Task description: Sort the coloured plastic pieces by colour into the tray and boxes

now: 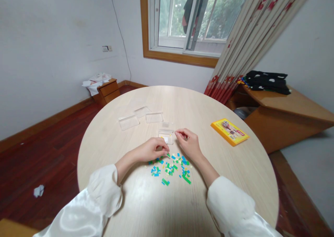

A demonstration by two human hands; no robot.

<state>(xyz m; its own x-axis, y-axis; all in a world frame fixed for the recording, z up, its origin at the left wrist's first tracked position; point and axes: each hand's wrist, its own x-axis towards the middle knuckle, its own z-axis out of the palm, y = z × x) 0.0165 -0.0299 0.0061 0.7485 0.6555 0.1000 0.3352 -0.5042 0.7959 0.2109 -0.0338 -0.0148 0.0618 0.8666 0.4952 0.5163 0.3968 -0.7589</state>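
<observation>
A scatter of several small blue, green, yellow and white building bricks lies on the round pale wooden table. My left hand rests at the scatter's far left edge, fingers curled down and pinched onto the bricks; what it holds is too small to name. My right hand hovers just beyond the bricks with fingertips pinched around a tiny piece I cannot make out. Between the hands, slightly farther away, stands a small clear plastic box with something white inside.
Clear plastic lids or trays lie farther back on the table. A yellow booklet lies to the right. A low wooden cabinet with dark folded clothes stands right; a small wooden box sits on the red floor left.
</observation>
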